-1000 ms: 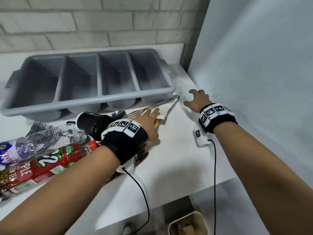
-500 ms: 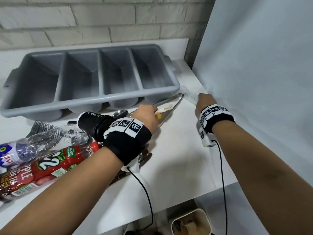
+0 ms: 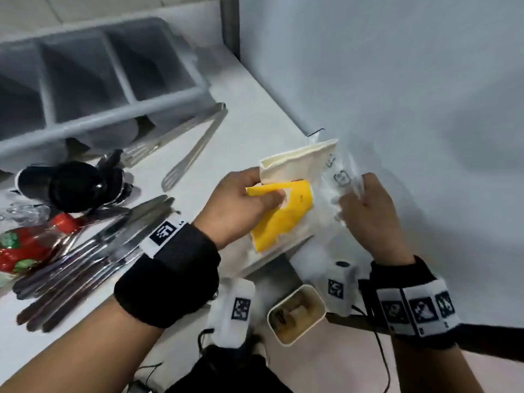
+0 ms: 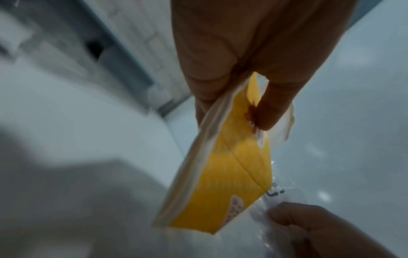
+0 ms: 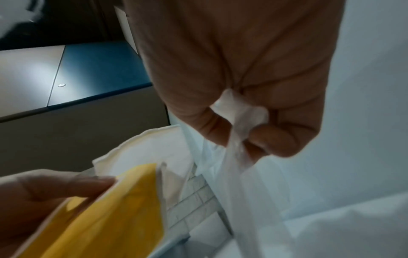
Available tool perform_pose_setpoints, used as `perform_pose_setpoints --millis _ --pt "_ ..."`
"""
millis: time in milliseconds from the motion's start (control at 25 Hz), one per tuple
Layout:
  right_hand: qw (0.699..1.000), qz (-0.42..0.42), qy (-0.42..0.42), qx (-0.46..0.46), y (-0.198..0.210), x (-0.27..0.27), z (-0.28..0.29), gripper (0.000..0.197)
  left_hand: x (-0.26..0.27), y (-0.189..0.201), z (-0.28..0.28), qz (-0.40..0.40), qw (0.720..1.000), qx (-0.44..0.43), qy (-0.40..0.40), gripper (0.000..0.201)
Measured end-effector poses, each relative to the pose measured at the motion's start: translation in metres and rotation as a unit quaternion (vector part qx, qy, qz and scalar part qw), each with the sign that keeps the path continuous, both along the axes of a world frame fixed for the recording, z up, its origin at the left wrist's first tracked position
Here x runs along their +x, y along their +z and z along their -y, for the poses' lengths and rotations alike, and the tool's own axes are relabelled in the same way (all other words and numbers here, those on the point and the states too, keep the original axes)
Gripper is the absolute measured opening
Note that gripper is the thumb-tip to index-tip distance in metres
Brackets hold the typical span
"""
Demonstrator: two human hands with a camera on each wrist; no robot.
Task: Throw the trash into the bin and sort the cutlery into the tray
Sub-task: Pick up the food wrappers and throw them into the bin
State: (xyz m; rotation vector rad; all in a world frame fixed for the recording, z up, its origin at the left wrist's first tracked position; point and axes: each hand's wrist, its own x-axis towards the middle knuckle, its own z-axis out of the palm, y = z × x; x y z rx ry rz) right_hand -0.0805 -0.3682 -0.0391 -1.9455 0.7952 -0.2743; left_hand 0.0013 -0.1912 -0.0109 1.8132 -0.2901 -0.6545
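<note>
Trash first: our left hand pinches the yellow paper bag, our right hand pinches the clear plastic wrapper. Both hang past the tabletop. We should let go right over the bin below.

The white bench carries a grey compartment tray at its far left, steel tongs just near of it, a black cup on its side, knives and a red-labelled bottle at the near left.
</note>
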Motion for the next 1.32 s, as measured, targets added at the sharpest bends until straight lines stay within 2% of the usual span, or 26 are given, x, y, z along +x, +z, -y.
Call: perform_pose_setpoints --millis 40,80,120,200,280,360,480,640,800,960,1080,1200,1320 --pt "0.999 -0.021 -0.036 0.023 -0.025 -0.063 0.015 0.008 -0.039 -0.031 0.032 -0.086 0.995 -0.006 -0.055 0.028" --pt "0.998 -0.016 -0.038 0.051 -0.033 -0.075 0.011 0.008 -0.046 -0.039 0.033 -0.128 0.989 -0.027 -0.067 0.025" --pt "0.991 -0.035 -0.065 0.108 -0.057 -0.118 0.014 0.008 -0.074 -0.065 0.046 -0.191 0.976 -0.029 -0.095 0.021" --pt "0.982 -0.029 -0.088 0.164 -0.076 -0.133 0.005 0.012 -0.084 -0.084 0.044 -0.210 0.972 -0.032 -0.105 0.021" --pt "0.981 -0.063 -0.094 0.157 -0.100 -0.142 -0.001 0.019 -0.089 -0.107 0.043 -0.220 0.971 -0.012 -0.090 0.021" --pt "0.977 -0.136 -0.104 0.128 -0.142 -0.156 -0.002 0.033 -0.100 -0.147 0.053 -0.231 0.968 0.050 -0.089 0.021" --pt "0.955 -0.231 -0.148 0.116 -0.220 -0.186 -0.008 0.043 -0.124 -0.230 0.069 -0.224 0.954 0.174 -0.096 0.029" --pt "0.930 -0.248 -0.203 0.181 -0.306 -0.186 -0.015 0.036 -0.123 -0.334 0.077 -0.246 0.937 0.241 -0.064 0.036" --pt "0.898 -0.275 -0.195 0.281 -0.416 -0.169 -0.023 0.035 -0.112 -0.445 0.080 -0.227 0.914 0.319 -0.109 0.050" --pt "0.868 -0.306 -0.214 0.327 -0.516 -0.160 -0.029 0.019 -0.115 -0.525 0.090 -0.181 0.899 0.363 -0.164 0.047" --pt "0.855 -0.313 -0.246 0.332 -0.571 -0.156 -0.034 0.015 -0.124 -0.581 0.098 -0.159 0.871 0.403 -0.233 0.038" --pt "0.846 -0.301 -0.289 0.331 -0.615 -0.159 -0.032 0.041 -0.132 -0.618 0.107 -0.115 0.851 0.423 -0.289 0.039" --pt "0.846 -0.291 -0.313 0.319 -0.644 -0.162 -0.019 0.047 -0.135 -0.647 0.118 -0.089 0.831 0.433 -0.337 0.046"
